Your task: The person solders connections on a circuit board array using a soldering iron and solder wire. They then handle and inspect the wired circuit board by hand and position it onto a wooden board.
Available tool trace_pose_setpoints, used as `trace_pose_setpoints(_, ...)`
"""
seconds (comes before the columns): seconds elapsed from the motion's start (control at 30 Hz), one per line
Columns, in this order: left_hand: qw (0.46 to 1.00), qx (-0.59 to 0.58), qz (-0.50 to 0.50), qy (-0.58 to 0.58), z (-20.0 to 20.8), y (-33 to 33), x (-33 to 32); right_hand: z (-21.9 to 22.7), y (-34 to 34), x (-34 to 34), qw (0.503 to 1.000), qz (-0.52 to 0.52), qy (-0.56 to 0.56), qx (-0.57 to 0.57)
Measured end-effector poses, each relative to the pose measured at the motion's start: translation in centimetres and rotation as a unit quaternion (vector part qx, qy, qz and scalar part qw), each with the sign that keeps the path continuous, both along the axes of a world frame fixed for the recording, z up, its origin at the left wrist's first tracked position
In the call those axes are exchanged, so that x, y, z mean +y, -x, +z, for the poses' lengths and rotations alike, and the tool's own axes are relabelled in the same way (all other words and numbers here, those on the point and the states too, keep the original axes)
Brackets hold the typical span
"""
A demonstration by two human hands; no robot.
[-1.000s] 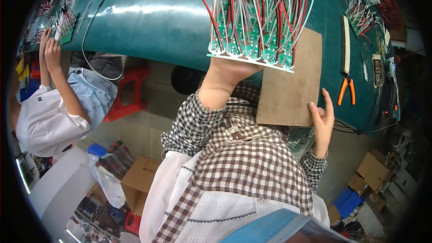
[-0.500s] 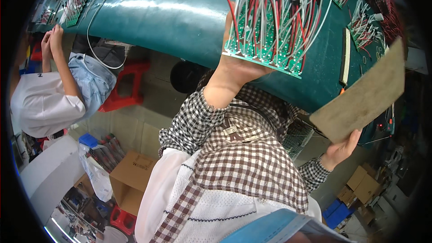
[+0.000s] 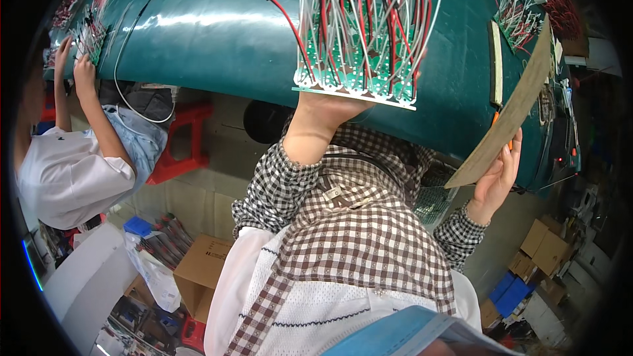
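Observation:
My left hand (image 3: 324,111) holds a green circuit board panel (image 3: 359,87) from below, lifted in front of the table's edge. A dense bunch of red, white and black wires (image 3: 369,20) stands up from the panel. Black connectors cap some of the wires, and one red wire with its connector leans out to the left. To the right, my right hand (image 3: 498,175) grips a flat, stiff brown-grey sheet (image 3: 504,122) near its lower edge. The sheet is tilted, nearly edge-on, apart from the panel. My left fingertips are hidden behind the panel.
More wired boards (image 3: 517,16) lie on the green table (image 3: 217,39) at the right, beside a pale strip-like tool (image 3: 495,62). A white cable (image 3: 119,69) hangs over the edge. At the left a co-worker (image 3: 79,165) handles another wired board. A red stool (image 3: 181,145) stands below.
My left hand has moved the wired panel a little to the left. The brown-grey sheet in my right hand has turned more edge-on. The co-worker's hands have moved onto a wired board.

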State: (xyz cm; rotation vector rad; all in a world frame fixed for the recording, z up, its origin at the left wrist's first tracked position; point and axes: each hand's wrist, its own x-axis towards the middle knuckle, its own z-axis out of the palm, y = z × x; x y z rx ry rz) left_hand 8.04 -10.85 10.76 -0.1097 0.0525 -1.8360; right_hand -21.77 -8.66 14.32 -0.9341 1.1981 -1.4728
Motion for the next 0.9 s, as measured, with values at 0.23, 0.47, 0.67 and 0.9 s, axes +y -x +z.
trace_pose_setpoints(0.23,0.999,0.031,-0.021,-0.007,0.3,-0.2,0.1,-0.3,-0.9,-0.1,0.999,0.021,-0.017,-0.016)
trace_pose_setpoints(0.47,0.993,-0.021,0.089,-0.077,-1.8,0.3,-0.6,-0.6,-1.3,0.1,0.998,0.011,-0.047,-0.029)
trace_pose_setpoints(0.67,0.994,-0.043,0.073,-0.074,-1.4,0.2,-0.7,-1.3,-0.2,-0.2,0.998,0.022,-0.057,-0.035)
trace_pose_setpoints(0.9,0.995,-0.050,0.061,-0.068,-0.4,0.1,-0.4,-1.4,-0.5,0.1,0.996,0.041,-0.055,-0.055)
